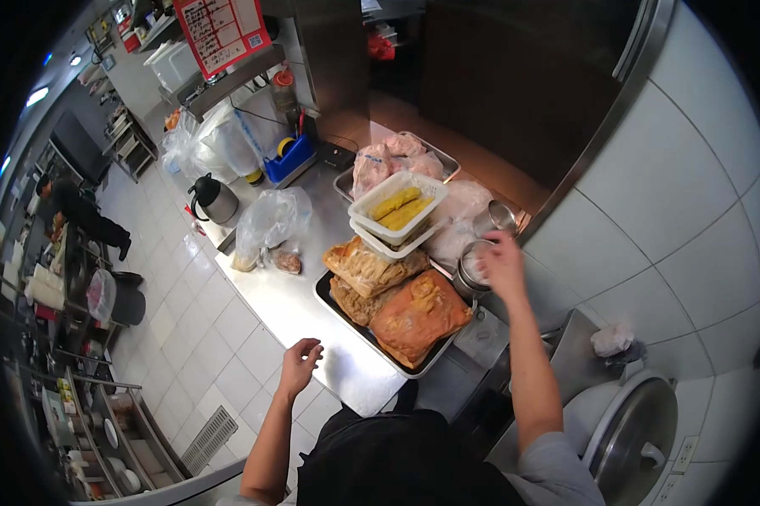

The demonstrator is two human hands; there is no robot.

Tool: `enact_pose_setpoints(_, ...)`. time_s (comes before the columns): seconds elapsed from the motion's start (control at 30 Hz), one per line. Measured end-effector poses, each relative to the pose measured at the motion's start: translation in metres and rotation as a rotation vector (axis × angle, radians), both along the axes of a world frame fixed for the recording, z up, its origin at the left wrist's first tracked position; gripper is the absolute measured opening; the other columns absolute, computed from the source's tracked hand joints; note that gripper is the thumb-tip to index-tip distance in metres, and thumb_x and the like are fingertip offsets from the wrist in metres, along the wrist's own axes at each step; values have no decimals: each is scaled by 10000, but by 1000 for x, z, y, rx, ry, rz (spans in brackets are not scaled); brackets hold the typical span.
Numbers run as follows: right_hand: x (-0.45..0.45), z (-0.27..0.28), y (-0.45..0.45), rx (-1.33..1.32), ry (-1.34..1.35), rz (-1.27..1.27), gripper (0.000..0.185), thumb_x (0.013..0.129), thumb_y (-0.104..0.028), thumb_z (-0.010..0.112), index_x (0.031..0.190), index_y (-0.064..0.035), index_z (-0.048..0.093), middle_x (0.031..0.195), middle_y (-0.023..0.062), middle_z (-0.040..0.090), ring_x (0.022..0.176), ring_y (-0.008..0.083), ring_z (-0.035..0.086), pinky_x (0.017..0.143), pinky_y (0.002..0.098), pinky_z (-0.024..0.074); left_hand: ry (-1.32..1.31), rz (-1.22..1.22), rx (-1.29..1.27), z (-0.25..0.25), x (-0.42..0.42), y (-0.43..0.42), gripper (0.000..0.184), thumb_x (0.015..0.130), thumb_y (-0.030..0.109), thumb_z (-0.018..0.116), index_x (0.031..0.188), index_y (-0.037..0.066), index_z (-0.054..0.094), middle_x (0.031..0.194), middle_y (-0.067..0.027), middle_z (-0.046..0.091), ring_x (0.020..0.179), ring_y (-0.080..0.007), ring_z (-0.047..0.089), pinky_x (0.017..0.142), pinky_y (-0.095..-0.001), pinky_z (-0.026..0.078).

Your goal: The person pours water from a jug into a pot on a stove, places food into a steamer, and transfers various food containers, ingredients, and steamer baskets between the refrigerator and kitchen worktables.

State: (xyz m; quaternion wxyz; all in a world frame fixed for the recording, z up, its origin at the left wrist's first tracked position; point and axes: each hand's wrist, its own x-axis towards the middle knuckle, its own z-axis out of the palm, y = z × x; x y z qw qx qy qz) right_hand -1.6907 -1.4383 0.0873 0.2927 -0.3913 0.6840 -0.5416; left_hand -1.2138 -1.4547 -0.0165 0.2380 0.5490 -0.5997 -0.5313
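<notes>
My right hand is over a round metal canister with something white inside. Its fingers are bent close to the rim; what they grip is hard to make out. A round metal lid or cup stands just beyond that hand. My left hand hovers by the counter's front edge, fingers loosely curled and apart, holding nothing. Between my hands, a dark tray carries bagged blocks of orange-brown food. Stacked white plastic tubs stand behind it, the top one with yellow pieces.
Behind the tubs, a metal tray holds bagged pale pink meat. A clear plastic bag, a steel jug and a blue tape dispenser are on the left. A large lidded pot stands at right. A person works far left.
</notes>
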Motion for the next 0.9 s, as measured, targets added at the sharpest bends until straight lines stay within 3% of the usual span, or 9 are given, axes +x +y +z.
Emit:
enact_pose_setpoints(0.1,63,-18,-39,226,-719,140,605,938,-341,705,1345,-24,390,1135,242,613,779,296,708,593,392,610,16,-51,27,-11,4,-2,271,987,169,619,1166,-32,641,1010,-129,721,867,-187,701,677,-306,583)
enact_pose_setpoints(0.2,89,-72,-85,200,-820,32,604,933,-345,701,1347,-33,392,1198,224,560,838,291,703,601,380,614,36,-88,52,-34,12,-2,257,970,152,624,1141,-37,651,952,-110,727,838,-173,700,654,-300,569)
enact_pose_setpoints(0.37,109,-64,-119,234,-487,-3,350,912,-194,673,1142,47,566,772,137,676,579,200,689,409,289,519,77,-158,160,-46,40,-2,259,1000,179,604,1151,-30,634,991,-122,723,853,-184,702,684,-310,573)
enact_pose_setpoints(0.53,120,-50,-126,286,-389,-353,217,861,-104,624,982,77,625,733,134,647,464,197,561,391,319,428,133,-130,144,-38,64,-27,248,994,158,594,1132,-43,639,973,-127,725,832,-189,704,670,-307,576)
enact_pose_setpoints(0.6,92,-99,-130,231,-279,-368,229,855,-116,629,985,71,610,733,121,631,464,188,536,396,332,409,127,-116,97,-29,70,-37,242,982,152,602,1113,-45,650,961,-128,731,825,-189,708,654,-299,578)
enact_pose_setpoints(0.67,91,-72,-110,126,-245,-341,231,852,-116,621,991,66,595,729,118,618,481,188,532,401,337,395,146,-127,62,-24,77,-47,244,977,150,603,1120,-42,649,967,-134,732,837,-194,710,667,-301,577)
enact_pose_setpoints(0.73,61,-66,-107,277,-258,-313,370,896,-191,642,1188,26,574,928,141,691,683,219,639,527,352,489,145,-114,66,-17,81,-51,247,982,158,599,1124,-38,650,964,-135,731,849,-197,710,677,-307,576)
enact_pose_setpoints(0.8,37,-38,-108,276,-155,-269,406,904,-178,626,1235,33,520,923,161,685,613,225,629,508,363,490,144,-92,68,-13,82,-54,245,987,160,595,1121,-37,651,963,-137,730,851,-197,710,679,-309,576)
enact_pose_setpoints(0.9,1,-26,-118,146,55,-345,283,859,-110,603,1062,82,557,791,180,647,509,228,589,431,356,443,168,-87,95,-20,76,-51,230,991,142,593,1116,-42,653,960,-132,728,832,-183,704,671,-297,572)
